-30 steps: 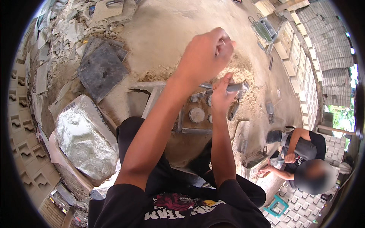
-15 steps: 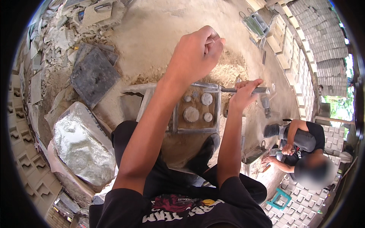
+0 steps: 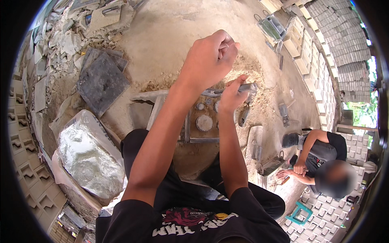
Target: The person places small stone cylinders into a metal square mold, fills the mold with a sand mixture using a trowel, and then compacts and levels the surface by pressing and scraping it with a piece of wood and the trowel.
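Note:
In front of me lies a square metal mould point(image 3: 202, 140) with a dusty bottom and several round grey discs point(image 3: 204, 122) on it. My right hand point(image 3: 231, 97) grips a dark metal bar point(image 3: 249, 87) at the mould's far right part. The bar's left part is behind my hand and cannot be made out well. Above and beyond the mould's far edge, my left hand point(image 3: 214, 58) is raised with its fingers curled closed; whatever they hold, if anything, is hidden. My left forearm covers the mould's left side, and my right forearm its right side.
At left, an opened sack point(image 3: 87, 156) holds whitish powder. Beyond it are dark square plates point(image 3: 102, 83) and rubble point(image 3: 67, 42). Loose sandy material point(image 3: 253, 73) lies past the mould. At right, a co-worker point(image 3: 320, 156) sits near a teal stool point(image 3: 300, 212) and pale blocks point(image 3: 314, 77).
My right hand has moved left with the bar, from beside the mould to over its right part. My left hand has barely moved and stays closed. The co-worker's hands have shifted.

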A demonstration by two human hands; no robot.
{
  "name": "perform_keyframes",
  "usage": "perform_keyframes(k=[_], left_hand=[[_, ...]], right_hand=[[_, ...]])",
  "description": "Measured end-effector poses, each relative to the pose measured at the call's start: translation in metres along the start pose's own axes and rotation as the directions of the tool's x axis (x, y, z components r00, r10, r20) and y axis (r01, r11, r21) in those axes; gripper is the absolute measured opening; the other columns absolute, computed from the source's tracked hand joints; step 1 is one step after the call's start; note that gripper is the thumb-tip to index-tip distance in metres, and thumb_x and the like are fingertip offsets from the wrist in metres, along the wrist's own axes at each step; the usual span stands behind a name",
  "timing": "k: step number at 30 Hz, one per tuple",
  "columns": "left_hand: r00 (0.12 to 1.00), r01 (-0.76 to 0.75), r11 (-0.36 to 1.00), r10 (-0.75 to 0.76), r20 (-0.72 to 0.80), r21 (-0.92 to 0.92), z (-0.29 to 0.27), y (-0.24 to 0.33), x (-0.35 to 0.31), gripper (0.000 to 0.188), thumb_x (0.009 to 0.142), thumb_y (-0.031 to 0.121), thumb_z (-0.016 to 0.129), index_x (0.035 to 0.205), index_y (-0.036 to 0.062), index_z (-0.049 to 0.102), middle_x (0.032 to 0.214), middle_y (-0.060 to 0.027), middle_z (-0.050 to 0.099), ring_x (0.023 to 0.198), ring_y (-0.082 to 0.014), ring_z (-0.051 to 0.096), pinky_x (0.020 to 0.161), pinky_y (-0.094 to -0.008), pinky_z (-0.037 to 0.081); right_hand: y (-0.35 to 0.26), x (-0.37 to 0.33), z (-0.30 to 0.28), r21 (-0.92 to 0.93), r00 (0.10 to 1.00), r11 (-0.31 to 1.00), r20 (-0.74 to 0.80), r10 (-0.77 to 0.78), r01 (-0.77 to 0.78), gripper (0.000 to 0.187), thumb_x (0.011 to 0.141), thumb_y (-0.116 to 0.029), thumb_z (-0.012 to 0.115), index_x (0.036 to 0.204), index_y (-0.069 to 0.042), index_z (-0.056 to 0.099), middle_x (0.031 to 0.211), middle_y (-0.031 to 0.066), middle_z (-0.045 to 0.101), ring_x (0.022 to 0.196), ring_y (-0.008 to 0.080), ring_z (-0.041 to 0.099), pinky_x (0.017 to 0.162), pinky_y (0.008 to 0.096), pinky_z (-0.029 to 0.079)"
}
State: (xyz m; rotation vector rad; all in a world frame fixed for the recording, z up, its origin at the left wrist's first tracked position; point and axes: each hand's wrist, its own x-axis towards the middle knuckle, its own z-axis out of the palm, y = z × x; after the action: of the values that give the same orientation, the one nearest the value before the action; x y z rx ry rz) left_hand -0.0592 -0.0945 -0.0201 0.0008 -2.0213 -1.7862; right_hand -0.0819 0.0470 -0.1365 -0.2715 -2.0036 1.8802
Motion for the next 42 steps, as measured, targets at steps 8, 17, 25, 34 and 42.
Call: perform_keyframes(k=[8,17,25,34,42], left_hand=[[0.999,-0.018,1.0,0.017,-0.04,-0.021,-0.002,-0.007,0.0,0.023,0.092,0.019,0.063,0.09,-0.0039,0.058,0.061,-0.0029,0.051,0.055,-0.0063,0.044,0.05,-0.026,0.038],[0.998,-0.045,0.999,0.045,-0.039,0.011,-0.009,-0.006,-0.003,0.024,0.092,0.021,0.063,0.09,-0.0036,0.06,0.063,-0.004,0.055,0.056,-0.0074,0.046,0.051,-0.026,0.039],[0.999,-0.033,0.999,0.034,-0.02,0.028,-0.004,-0.005,-0.003,0.024,0.092,0.02,0.063,0.088,-0.0034,0.059,0.065,-0.0065,0.056,0.057,-0.0097,0.047,0.053,-0.0277,0.042],[0.999,-0.038,0.999,0.038,0.005,0.036,0.001,-0.005,-0.003,0.025,0.091,0.021,0.063,0.088,-0.0039,0.059,0.07,-0.0122,0.064,0.06,-0.0124,0.055,0.057,-0.0293,0.046],[0.999,-0.017,0.995,0.014,0.035,0.098,-0.005,-0.007,-0.004,0.025,0.091,0.021,0.062,0.087,-0.0036,0.059,0.067,-0.0114,0.062,0.06,-0.0127,0.055,0.058,-0.029,0.046]], right_hand=[[0.011,-0.024,0.008,0.193,0.951,0.979,0.283,-0.127,0.073,0.033,0.1,-0.032,0.054,0.085,-0.003,0.05,0.06,-0.0018,0.043,0.054,0.0062,0.04,0.048,0.0243,0.03],[0.002,-0.007,-0.015,0.029,0.931,0.997,0.355,-0.083,0.078,0.034,0.101,-0.018,0.048,0.069,-0.008,0.045,0.055,-0.0039,0.042,0.045,0.0068,0.038,0.041,0.0242,0.027],[-0.019,-0.006,-0.026,0.264,0.92,0.964,0.379,-0.099,-0.005,0.05,0.103,-0.036,0.045,0.06,-0.012,0.036,0.052,-0.0039,0.036,0.046,0.0075,0.037,0.043,0.0257,0.028],[-0.007,-0.031,-0.008,0.332,0.979,0.943,0.186,-0.086,0.02,0.024,0.1,-0.02,0.053,0.08,-0.008,0.048,0.063,-0.0037,0.044,0.052,0.0052,0.037,0.047,0.0234,0.028],[-0.019,-0.027,0.004,0.188,0.957,0.979,0.263,-0.122,0.074,0.034,0.101,-0.023,0.05,0.07,-0.007,0.046,0.06,-0.0027,0.042,0.054,0.0064,0.039,0.048,0.0257,0.031]])
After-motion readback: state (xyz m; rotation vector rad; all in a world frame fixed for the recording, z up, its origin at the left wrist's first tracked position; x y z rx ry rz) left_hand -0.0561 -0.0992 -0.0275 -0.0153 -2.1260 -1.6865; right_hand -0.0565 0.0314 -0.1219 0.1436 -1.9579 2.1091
